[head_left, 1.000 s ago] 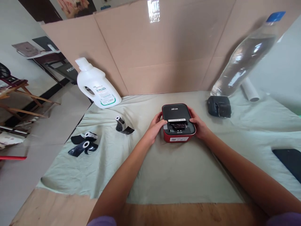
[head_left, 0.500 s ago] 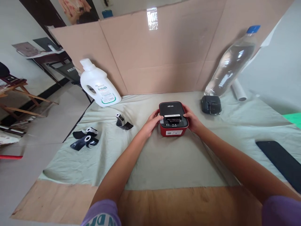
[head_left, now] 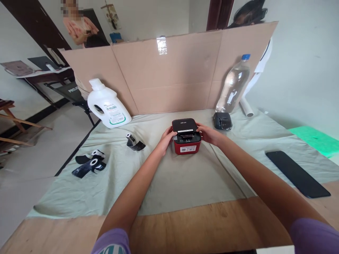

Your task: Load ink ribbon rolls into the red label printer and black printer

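Left hand point(head_left: 166, 140) and right hand point(head_left: 207, 134) hold a red box point(head_left: 186, 140) by its sides on the cloth point(head_left: 194, 183), a roll point(head_left: 136, 144) lying off left.

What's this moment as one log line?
left hand: holding box; right hand: holding box; box: red and black, on cloth; rolls: left of box; phone: right of box

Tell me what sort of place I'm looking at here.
Probably a makeshift work area in an indoor room: a pale green cloth partly covers a wooden tabletop, a cardboard panel stands along its back, and a dark chair shows beyond.
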`<act>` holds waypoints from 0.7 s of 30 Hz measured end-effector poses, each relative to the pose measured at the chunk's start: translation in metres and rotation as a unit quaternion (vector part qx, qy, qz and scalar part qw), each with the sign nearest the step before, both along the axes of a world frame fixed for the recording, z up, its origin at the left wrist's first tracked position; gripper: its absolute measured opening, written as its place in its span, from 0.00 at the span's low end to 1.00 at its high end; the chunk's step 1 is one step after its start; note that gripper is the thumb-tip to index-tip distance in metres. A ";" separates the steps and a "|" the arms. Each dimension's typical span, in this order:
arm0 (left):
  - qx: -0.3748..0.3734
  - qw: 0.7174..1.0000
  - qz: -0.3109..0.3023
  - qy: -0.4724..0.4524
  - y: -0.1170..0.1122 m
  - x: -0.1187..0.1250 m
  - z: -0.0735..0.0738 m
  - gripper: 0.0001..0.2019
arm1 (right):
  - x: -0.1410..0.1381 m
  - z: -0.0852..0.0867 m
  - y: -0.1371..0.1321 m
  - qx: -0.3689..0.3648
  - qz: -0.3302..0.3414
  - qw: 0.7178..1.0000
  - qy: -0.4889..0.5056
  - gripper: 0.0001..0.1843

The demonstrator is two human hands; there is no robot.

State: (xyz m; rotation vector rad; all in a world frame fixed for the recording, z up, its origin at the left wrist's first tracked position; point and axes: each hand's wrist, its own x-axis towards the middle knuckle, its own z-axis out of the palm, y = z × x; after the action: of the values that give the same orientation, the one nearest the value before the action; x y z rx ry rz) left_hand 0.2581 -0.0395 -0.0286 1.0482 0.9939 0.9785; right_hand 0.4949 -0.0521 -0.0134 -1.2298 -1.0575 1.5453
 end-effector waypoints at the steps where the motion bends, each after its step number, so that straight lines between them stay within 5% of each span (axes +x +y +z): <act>1: -0.005 1.000 0.000 0.001 0.000 0.001 0.001 0.32 | 0.000 0.000 0.001 -0.007 0.000 1.000 -0.005 0.29; 6: -0.015 1.000 -0.006 -0.002 -0.002 0.000 0.003 0.34 | -0.003 -0.004 0.002 -0.022 -0.034 0.999 0.011 0.34; 13: 0.024 0.999 0.019 0.025 -0.004 -0.010 0.007 0.30 | -0.014 -0.012 -0.012 0.013 -0.052 0.998 0.020 0.25; 18: 0.165 0.965 0.116 0.170 0.017 -0.082 0.036 0.18 | -0.027 -0.036 -0.020 0.065 -0.106 0.991 0.041 0.17; 21: 0.239 0.868 0.240 0.362 0.027 -0.147 0.047 0.16 | -0.027 -0.047 -0.015 0.085 -0.110 0.990 0.029 0.19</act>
State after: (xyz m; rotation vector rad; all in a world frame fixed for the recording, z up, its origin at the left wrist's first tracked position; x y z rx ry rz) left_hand 0.1116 -0.0121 0.0188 1.7007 1.7432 1.3086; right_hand 0.4683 -0.0673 -0.0606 -1.1356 -0.9603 1.2876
